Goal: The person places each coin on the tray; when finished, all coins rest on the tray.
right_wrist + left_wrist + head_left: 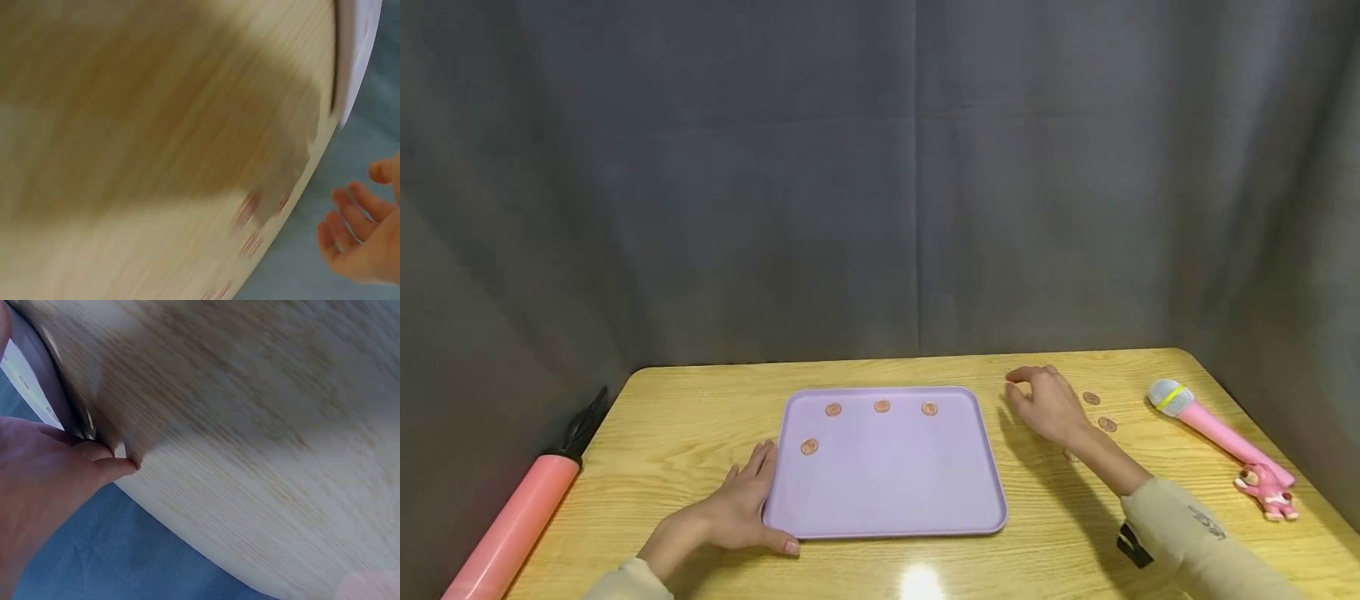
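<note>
A light purple tray (887,492) lies on the table with copper-coloured coins in it. Three sit in a row along its back, and another coin (808,447) is near the left side. My left hand (737,504) rests at the tray's left edge, thumb by the front corner and straight fingers along the side. To the right of the tray, my right hand (1047,406) is over the table, fingers loosely bent and thumb apart from them. Nothing shows between them in the right wrist view. Loose coins, among them one coin (1092,398) and another (1107,424), lie around that hand.
At the far right are a pink toy microphone (1221,433) and a small pink figurine (1267,492) touching its handle end. A pink hand pump (520,525) with a black end lies along the left side. Dark curtains (775,208) surround the wooden table (700,425).
</note>
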A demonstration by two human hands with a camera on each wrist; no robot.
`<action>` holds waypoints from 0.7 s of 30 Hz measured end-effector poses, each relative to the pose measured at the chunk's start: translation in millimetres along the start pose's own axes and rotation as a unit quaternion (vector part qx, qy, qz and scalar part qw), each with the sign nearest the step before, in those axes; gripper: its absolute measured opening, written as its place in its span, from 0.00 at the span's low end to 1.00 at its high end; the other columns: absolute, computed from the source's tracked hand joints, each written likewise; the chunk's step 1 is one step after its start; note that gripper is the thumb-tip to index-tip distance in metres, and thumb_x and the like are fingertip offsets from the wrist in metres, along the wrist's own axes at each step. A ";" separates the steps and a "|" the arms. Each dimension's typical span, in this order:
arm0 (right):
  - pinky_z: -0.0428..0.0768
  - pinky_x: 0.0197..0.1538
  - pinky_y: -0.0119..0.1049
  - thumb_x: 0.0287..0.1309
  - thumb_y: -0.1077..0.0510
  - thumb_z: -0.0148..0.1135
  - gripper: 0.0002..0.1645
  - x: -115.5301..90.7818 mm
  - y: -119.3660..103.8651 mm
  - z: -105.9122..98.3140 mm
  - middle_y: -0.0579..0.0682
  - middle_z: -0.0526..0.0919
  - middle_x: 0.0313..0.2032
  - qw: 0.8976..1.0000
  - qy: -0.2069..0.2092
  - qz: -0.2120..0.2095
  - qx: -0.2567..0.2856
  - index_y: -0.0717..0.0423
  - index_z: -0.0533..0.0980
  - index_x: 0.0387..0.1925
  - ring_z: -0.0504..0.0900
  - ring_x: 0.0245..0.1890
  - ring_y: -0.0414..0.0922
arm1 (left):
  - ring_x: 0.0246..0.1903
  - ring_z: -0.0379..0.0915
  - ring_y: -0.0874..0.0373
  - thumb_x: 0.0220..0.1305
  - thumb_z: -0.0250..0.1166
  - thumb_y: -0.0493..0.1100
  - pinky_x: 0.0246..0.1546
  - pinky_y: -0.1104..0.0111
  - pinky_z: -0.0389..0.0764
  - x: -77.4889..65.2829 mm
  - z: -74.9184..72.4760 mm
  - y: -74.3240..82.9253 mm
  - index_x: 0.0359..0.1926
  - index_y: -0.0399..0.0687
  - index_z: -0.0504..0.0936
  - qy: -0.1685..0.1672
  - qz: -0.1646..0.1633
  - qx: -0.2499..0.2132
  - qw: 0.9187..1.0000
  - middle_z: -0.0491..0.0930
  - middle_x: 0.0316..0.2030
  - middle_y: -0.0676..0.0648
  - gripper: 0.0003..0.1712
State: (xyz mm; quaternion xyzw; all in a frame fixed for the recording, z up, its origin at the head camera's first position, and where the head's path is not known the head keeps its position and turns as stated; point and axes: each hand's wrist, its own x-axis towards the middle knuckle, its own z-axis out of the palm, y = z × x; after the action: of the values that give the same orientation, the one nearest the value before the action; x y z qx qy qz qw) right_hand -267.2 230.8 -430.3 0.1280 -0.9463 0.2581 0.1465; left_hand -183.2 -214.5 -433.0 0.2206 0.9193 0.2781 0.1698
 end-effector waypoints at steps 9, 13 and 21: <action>0.74 0.51 0.65 0.67 0.54 0.57 0.22 -45.2 32.4 -13.4 0.68 0.78 0.55 0.981 -0.058 -0.110 -0.151 0.69 0.79 0.52 0.72 0.57 0.69 | 0.71 0.27 0.30 0.41 0.77 0.64 0.62 0.30 0.36 -1.6 1.7 0.2 0.71 0.21 0.35 0.002 0.004 -0.001 1.000 0.34 0.71 0.22 0.79; 0.73 0.51 0.66 0.66 0.53 0.59 0.23 -54.2 32.4 -10.5 0.67 0.76 0.57 0.977 -0.060 -0.122 -0.164 0.69 0.77 0.53 0.71 0.59 0.66 | 0.71 0.27 0.30 0.42 0.77 0.64 0.62 0.30 0.36 2.6 1.0 1.3 0.71 0.22 0.35 -0.002 0.010 0.002 1.000 0.34 0.71 0.22 0.79; 0.76 0.52 0.59 0.57 0.64 0.62 0.16 -45.0 28.8 2.4 0.60 0.83 0.49 0.971 -0.030 -0.162 -0.175 0.65 0.81 0.48 0.79 0.50 0.61 | 0.71 0.27 0.31 0.41 0.78 0.64 0.63 0.31 0.36 1.1 -0.3 2.4 0.71 0.20 0.35 -0.005 -0.003 0.008 1.000 0.34 0.71 0.22 0.79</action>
State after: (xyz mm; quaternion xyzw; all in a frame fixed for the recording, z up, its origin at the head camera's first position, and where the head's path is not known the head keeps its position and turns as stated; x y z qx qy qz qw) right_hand -235.2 261.1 -460.8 0.2593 -0.9475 0.0578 0.1780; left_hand -183.5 -212.2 -431.6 0.2205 0.9214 0.2688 0.1734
